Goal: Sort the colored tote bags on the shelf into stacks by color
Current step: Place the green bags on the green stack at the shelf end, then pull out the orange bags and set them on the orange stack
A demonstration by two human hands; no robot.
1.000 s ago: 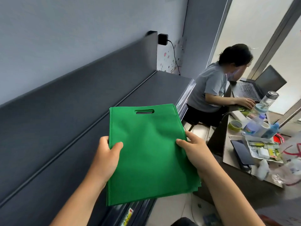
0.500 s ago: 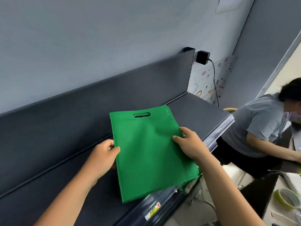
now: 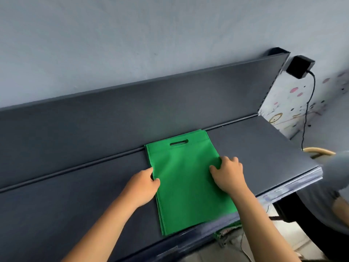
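- Head view: since half a second ago, I see the green tote bag (image 3: 186,178) has come down from mid-air and now lies flat on the dark shelf (image 3: 264,148).
- Its long axis runs from the shelf's front edge to the back panel, handle cut-out at the far end.
- Left hand (image 3: 142,186) pinches the left edge; right hand (image 3: 227,173) grips the right side, fingers curled into the fabric.
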